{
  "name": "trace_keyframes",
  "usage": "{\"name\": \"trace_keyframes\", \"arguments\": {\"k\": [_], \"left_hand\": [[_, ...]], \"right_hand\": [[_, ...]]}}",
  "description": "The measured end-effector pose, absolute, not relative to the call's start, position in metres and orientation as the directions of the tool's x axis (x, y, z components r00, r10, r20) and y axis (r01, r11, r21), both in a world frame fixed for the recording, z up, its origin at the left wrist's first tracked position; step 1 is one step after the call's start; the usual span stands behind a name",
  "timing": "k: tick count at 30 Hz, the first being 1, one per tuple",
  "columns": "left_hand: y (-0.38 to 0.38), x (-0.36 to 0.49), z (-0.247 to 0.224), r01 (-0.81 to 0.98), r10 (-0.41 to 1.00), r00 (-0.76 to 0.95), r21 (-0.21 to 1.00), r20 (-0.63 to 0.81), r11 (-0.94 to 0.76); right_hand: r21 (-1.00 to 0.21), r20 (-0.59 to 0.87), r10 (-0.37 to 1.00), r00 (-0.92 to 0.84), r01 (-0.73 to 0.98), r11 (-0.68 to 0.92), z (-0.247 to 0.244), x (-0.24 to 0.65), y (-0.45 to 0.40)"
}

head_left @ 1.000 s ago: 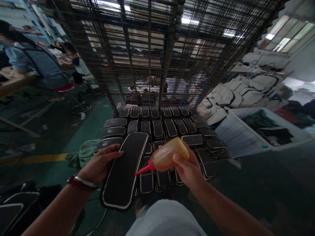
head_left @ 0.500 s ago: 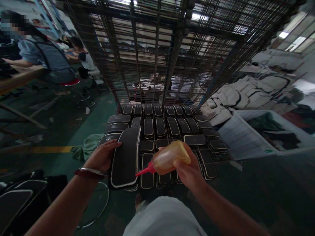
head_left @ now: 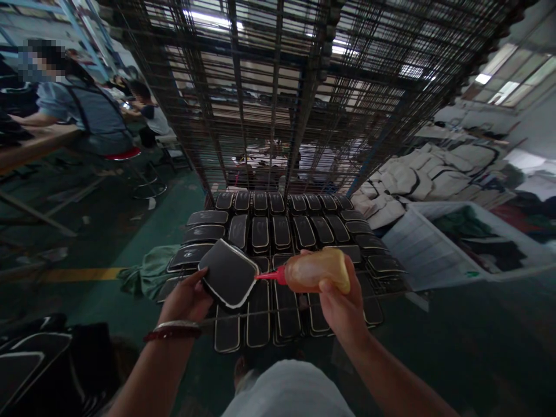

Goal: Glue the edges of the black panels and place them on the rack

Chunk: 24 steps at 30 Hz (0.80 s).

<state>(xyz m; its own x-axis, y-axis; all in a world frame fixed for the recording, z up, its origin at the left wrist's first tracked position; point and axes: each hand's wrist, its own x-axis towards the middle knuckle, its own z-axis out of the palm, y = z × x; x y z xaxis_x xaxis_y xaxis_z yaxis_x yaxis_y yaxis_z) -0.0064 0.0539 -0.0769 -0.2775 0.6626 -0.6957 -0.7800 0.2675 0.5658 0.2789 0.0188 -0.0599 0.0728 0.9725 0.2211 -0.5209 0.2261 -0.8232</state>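
1. Since 0.5 s ago, the white-edged black panel (head_left: 230,275) has swung round; the red nozzle (head_left: 267,276) now points at its right corner, suggesting work at a different edge stretch.
2. Left hand (head_left: 186,300) pinches the panel's left edge.
3. Right hand (head_left: 343,304) grasps the amber squeeze bottle (head_left: 310,271).

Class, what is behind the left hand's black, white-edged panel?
Rows of rounded black panels with pale edges show around it; whatever the held panel covers cannot be seen.
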Motion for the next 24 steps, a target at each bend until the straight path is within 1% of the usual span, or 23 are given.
{"name": "trace_keyframes", "arguments": {"k": [5, 13, 15, 18, 20, 22, 24], "left_hand": [[0.056, -0.002, -0.088, -0.775, 0.665, -0.322, 0.591, -0.674, 0.224], [0.057, 0.003, -0.083, -0.773, 0.661, -0.339, 0.599, -0.67, 0.21], [0.056, 0.004, -0.082, -0.773, 0.66, -0.342, 0.6, -0.669, 0.207], [0.053, 0.003, -0.082, -0.774, 0.666, -0.344, 0.601, -0.661, 0.197], [0.052, 0.002, -0.081, -0.785, 0.679, -0.336, 0.593, -0.652, 0.18], [0.052, -0.002, -0.08, -0.814, 0.686, -0.32, 0.56, -0.653, 0.154], [0.054, -0.006, -0.078, -0.855, 0.676, -0.306, 0.506, -0.67, 0.115]], "right_hand": [[-0.85, 0.261, 0.965, 0.02, -0.47, 0.239, -0.074, 0.279, 0.008], [-0.859, 0.23, 0.971, -0.064, -0.482, 0.172, -0.086, 0.275, -0.004], [-0.85, 0.245, 0.969, -0.036, -0.488, 0.197, -0.082, 0.278, 0.004], [-0.838, 0.285, 0.957, 0.059, -0.47, 0.278, -0.074, 0.284, 0.018], [-0.838, 0.283, 0.953, 0.103, -0.457, 0.299, -0.071, 0.285, 0.024], [-0.831, 0.226, 0.968, 0.105, -0.498, 0.248, -0.073, 0.282, 0.026], [-0.79, 0.089, 0.993, 0.072, -0.603, 0.114, -0.079, 0.274, 0.026]]}}
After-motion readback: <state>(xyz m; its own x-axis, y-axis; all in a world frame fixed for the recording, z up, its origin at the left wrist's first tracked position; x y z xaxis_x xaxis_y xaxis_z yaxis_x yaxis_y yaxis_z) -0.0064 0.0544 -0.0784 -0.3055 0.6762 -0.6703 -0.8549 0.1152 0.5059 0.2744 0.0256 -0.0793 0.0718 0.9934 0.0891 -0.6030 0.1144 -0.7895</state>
